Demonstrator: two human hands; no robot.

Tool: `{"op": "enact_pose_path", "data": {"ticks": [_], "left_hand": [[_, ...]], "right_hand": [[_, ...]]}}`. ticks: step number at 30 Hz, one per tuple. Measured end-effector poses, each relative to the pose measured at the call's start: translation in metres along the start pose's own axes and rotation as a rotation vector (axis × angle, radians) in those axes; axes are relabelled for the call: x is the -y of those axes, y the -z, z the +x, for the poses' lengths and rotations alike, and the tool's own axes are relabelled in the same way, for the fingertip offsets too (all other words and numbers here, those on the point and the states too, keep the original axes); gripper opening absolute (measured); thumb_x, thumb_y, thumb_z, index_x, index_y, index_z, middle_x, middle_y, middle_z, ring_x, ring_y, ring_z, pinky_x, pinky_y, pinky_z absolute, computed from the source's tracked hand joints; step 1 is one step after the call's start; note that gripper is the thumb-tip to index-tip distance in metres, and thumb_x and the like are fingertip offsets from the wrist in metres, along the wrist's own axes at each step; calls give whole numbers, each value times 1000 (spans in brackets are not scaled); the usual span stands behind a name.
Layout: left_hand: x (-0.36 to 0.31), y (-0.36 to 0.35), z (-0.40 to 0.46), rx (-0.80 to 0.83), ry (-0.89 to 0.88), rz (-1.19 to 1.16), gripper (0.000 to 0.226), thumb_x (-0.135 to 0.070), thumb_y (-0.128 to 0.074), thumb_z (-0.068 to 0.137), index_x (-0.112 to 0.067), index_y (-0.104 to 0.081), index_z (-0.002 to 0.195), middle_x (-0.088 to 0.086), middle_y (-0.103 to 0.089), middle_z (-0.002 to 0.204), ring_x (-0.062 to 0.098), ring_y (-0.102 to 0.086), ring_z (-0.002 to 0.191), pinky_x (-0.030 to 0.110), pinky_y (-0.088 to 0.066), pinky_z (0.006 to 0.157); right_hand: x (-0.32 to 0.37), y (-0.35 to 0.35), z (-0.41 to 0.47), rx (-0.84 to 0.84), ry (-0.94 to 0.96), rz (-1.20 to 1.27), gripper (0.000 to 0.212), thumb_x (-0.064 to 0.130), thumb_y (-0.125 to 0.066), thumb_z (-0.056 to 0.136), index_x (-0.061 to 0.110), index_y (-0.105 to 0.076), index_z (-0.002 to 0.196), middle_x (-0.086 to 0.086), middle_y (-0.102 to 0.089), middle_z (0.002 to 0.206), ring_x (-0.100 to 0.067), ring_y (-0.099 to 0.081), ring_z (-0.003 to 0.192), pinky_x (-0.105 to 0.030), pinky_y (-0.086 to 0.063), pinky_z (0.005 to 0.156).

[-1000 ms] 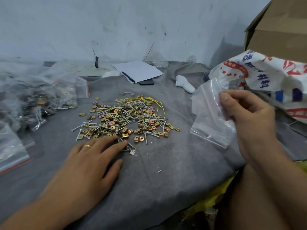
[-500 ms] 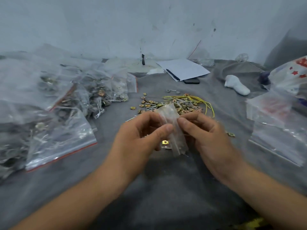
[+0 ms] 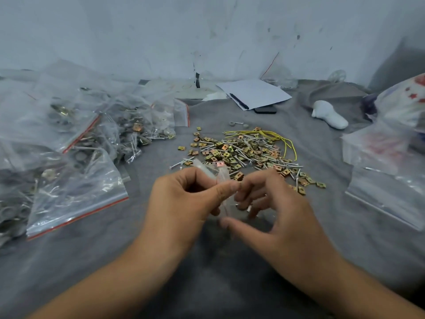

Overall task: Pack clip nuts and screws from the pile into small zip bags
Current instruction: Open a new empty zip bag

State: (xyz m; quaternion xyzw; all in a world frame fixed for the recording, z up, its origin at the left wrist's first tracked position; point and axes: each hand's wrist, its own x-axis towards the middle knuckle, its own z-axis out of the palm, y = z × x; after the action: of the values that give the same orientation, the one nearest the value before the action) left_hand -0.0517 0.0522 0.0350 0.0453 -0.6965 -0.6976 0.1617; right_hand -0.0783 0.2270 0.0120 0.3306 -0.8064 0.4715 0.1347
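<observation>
Seemingly both hands (image 3: pixel 226 201) pinch one small zip bag (image 3: pixel 219 174).

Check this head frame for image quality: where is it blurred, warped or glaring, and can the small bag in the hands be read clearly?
Head view: the right hand has motion-smeared fingertips; the small zip bag pinched by the left hand is a pale, soft shape, contents unreadable. The pile is fairly sharp. Wide-angle stretch and softness blur the filled bags at left, which show white glints. Lighting is flat, shadows faint.
</observation>
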Motion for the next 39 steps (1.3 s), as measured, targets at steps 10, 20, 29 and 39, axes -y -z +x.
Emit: {"op": "enact_pose_path", "data": {"ticks": [10,20,29,39], "left_hand": [[7,0,-1,97,-16,47,40,-35,-92,59,-8,-63,64,19,-69,59,21,-63,45,23,-44,38],[2,3,3,205,-24,36,31,-32,-92,64,-14,-66,64,18,-71,62,18,-65,46,25,-49,41],[-2,5,-17,-77,-716,829,31,-20,-75,70,-22,-45,63,-9,-47,66,8,-49,55,23,-40,51],[-2,5,-10,89,-946,698,43,-57,-56,100,-20,-62,121,-8,-55,131,11,-56,124,35,-47,100]], "right_hand": [[-7,7,6,155,-204,297,8,22,-78,93,27,-81,98,5,-80,90,-14,-77,84,-31,-61,75],[-7,12,11,23,-332,521,10,30,-78,89,24,-83,95,-6,-79,87,-26,-77,81,-31,-62,70],[-7,4,3,-286,-64,-193,35,7,-79,76,31,-61,94,14,-64,88,-13,-67,79,-23,-54,66],[3,9,-3,-112,-177,424,15,33,-69,91,23,-62,100,-1,-62,61,-16,-57,45,-33,-49,43]]}}
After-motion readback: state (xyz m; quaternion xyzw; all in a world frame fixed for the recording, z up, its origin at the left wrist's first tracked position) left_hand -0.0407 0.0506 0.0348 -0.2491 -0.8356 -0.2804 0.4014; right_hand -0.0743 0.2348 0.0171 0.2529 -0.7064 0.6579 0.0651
